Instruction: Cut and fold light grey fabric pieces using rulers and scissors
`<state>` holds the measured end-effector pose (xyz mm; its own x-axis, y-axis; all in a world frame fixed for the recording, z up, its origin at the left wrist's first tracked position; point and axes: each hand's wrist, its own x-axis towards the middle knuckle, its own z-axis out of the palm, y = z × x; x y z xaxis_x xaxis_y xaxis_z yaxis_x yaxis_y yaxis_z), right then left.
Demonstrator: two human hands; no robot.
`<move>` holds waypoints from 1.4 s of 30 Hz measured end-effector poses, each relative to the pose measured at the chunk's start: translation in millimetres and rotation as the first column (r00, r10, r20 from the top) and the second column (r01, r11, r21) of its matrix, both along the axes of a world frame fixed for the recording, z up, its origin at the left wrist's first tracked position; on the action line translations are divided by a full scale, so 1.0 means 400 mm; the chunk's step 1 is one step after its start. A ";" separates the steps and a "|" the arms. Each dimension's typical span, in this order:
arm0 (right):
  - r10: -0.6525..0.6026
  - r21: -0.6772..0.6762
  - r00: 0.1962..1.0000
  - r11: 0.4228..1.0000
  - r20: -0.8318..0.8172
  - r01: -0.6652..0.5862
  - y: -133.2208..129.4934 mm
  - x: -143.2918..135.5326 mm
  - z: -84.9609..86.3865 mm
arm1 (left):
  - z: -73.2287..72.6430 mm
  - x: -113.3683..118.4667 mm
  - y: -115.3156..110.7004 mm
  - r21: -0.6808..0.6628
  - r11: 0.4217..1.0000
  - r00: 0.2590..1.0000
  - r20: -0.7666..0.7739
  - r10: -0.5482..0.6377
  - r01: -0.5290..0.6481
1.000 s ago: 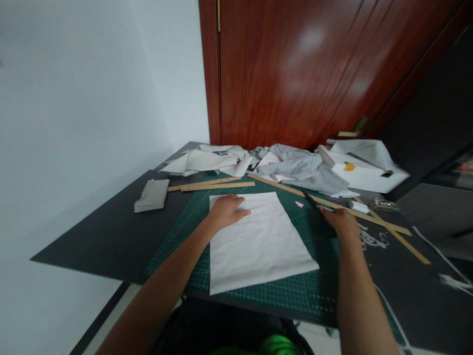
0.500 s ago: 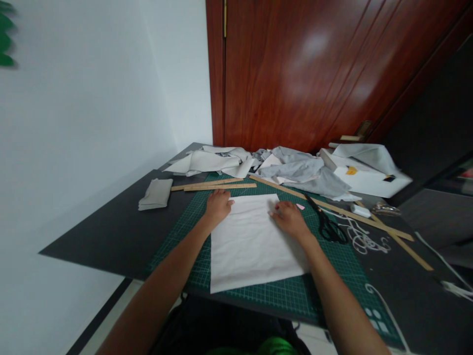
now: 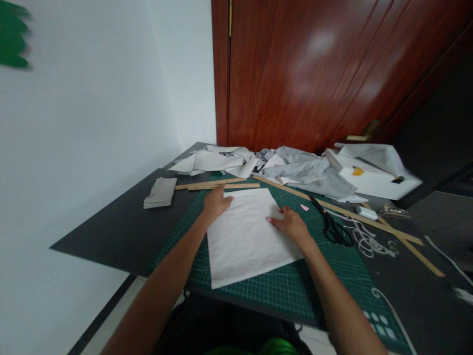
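A white piece of cloth [image 3: 244, 241], roughly square with faint wrinkles, lies over the green cutting mat [image 3: 325, 291]. At its far left corner, my left hand [image 3: 217, 202] grips the edge, thumb on top and fingers around the far side. My right hand [image 3: 293, 226] pinches the right edge, its thumb on the upper face and its fingertips partly hidden. Black-handled scissors [image 3: 337, 231] and a small pink scrap [image 3: 304, 207] lie to the right of this hand.
Wooden rulers [image 3: 225, 186] lie behind the cloth, and a folded grey cloth stack [image 3: 160, 192] sits left. Crumpled fabric [image 3: 295, 165] and a white box [image 3: 377, 180] line the back. Tangled white cord [image 3: 369, 241] lies right. A wall and wooden door [image 3: 295, 74] bound the table.
The white cloth has shifted slightly left and away from me, turning a little counterclockwise with both hands at its edges. My right hand has moved onto its right edge. The view has swung slightly left.
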<state>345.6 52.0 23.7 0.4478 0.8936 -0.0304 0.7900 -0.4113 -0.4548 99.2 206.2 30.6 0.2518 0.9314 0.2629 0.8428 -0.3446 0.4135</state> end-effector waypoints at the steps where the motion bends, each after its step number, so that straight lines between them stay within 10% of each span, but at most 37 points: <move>1: -0.007 0.011 1.000 1.000 -0.017 0.007 0.003 0.007 -0.003 | -0.004 0.003 0.002 -0.006 1.000 1.000 0.024 -0.002 0.002; 11: -0.046 0.268 0.996 0.963 0.083 0.022 0.013 0.047 -0.028 | 0.044 0.038 -0.041 0.022 0.879 0.859 0.203 -0.470 0.476; 18: 0.237 0.477 0.953 0.826 0.190 -0.301 0.013 0.089 -0.030 | 0.070 0.044 -0.106 -0.156 0.468 0.491 0.368 -0.790 0.870; 23: 0.412 0.462 0.898 0.773 0.155 -0.435 0.011 0.093 -0.021 | 0.060 0.033 -0.093 -0.404 0.244 0.433 0.486 -0.759 0.881; 27: 0.367 0.627 0.924 0.695 0.111 -0.352 0.007 0.064 0.008 | 0.058 0.035 -0.085 -0.385 0.347 0.516 0.567 -0.642 0.855; 33: 0.376 0.758 0.921 0.571 0.100 -0.315 -0.012 -0.018 0.035 | 0.026 0.044 -0.042 -0.065 0.831 0.606 0.716 -0.347 0.552; 42: 0.215 0.458 0.966 0.851 0.146 -0.258 0.065 -0.032 -0.074 | -0.006 0.063 -0.029 -0.029 0.859 0.630 0.692 -0.352 0.511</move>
<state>332.8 77.8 -6.1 0.2024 0.8709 0.4479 0.8809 0.0379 -0.4717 124.4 194.5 28.4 0.4812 0.8093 0.3369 0.1137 -0.4387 0.8914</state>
